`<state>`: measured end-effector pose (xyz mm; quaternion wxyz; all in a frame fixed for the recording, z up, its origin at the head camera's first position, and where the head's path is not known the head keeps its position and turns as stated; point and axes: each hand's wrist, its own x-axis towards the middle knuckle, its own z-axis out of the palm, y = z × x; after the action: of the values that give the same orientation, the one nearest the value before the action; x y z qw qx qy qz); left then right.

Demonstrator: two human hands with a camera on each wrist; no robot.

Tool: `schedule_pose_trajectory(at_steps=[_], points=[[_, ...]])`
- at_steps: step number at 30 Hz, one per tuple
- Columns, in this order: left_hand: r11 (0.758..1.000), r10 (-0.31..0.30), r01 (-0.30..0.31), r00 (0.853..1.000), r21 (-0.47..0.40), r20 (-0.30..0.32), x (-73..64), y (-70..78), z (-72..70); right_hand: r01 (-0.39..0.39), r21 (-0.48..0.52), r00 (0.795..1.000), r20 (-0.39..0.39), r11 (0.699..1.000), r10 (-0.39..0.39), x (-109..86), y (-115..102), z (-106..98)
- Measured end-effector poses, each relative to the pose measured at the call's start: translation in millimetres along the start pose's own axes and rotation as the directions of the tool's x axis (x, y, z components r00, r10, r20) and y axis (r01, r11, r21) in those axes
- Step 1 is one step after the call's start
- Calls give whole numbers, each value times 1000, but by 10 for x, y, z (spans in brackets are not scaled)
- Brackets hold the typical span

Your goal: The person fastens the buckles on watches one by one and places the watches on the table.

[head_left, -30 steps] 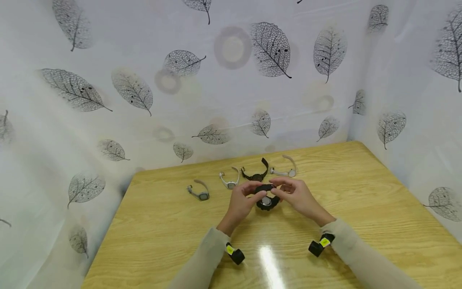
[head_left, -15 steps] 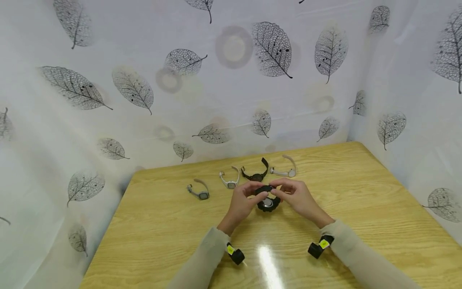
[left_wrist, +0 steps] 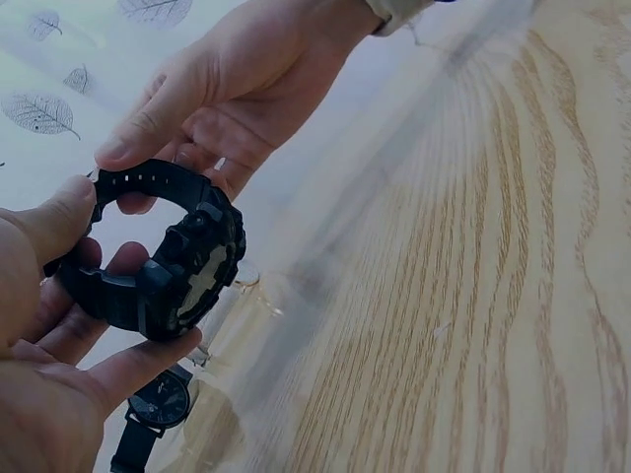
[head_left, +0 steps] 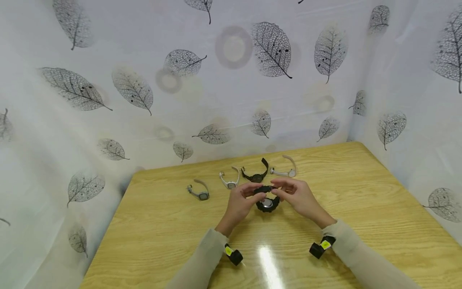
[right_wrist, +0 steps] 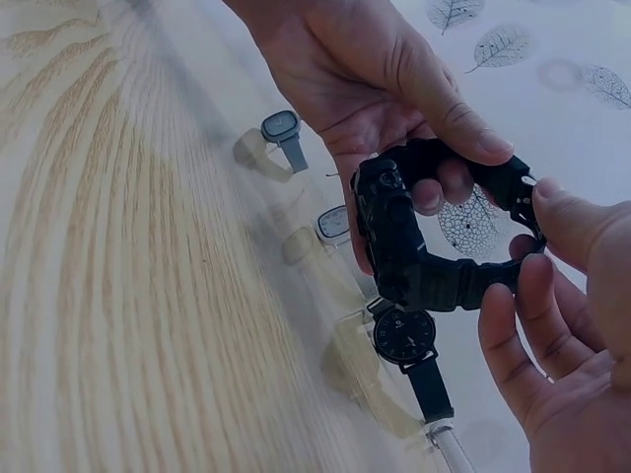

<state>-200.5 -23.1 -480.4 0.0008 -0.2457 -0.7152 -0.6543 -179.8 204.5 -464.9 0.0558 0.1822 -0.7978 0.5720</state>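
A chunky black wristwatch [head_left: 267,205] is held up between both hands, its strap bent round into a loop. My left hand [head_left: 239,204] pinches the strap from the left side, fingers inside and along the loop. From the right, my right hand [head_left: 296,196] pinches the strap near its metal buckle [right_wrist: 528,181], thumb and fingertips on the band. The watch case [right_wrist: 387,232] hangs at the side of the loop away from the right hand. Fingers partly cover where the strap ends meet, so I cannot tell whether it is fastened.
Behind the hands on the wooden table [head_left: 162,241] lie a thin black watch [head_left: 257,178], a white watch [head_left: 231,185] and a pale watch [head_left: 291,173]. Farther left is a grey watch [head_left: 203,196]. A leaf-print curtain [head_left: 231,100] stands at the table's back.
Both hands keep hold of the black wristwatch in nearly the same place. The left hand has shifted slightly left, and the fingertips are a little farther apart.
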Motion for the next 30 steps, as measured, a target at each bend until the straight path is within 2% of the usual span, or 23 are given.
schedule_pose_trajectory(at_steps=[6, 11, 16, 23, 27, 30], points=[[1000, -25, 24, 999, -10, -20, -12, 35, -32, 28, -18, 1000, -14, 999, -28, 10, -28, 6], [999, -4, 3, 1000, -39, -24, 15, 58, -54, 21, -11, 999, -27, 1000, -21, 52, -73, 19], [996, 26, -25, 1000, -86, 10, 14, 67, -83, 26, 11, 999, -43, 1000, -26, 105, -62, 1], [990, 82, -69, 992, -126, 100, -6, 51, -126, 39, 48, 998, -41, 998, -37, 156, -2, -30], [990, 121, -111, 986, -90, 113, -4, 18, -132, 25, 71, 999, -30, 997, -23, 183, 6, -34], [992, 114, -107, 987, -65, 109, -5, 9, -134, 9, 97, 1000, -23, 995, -7, 200, 20, -36]])
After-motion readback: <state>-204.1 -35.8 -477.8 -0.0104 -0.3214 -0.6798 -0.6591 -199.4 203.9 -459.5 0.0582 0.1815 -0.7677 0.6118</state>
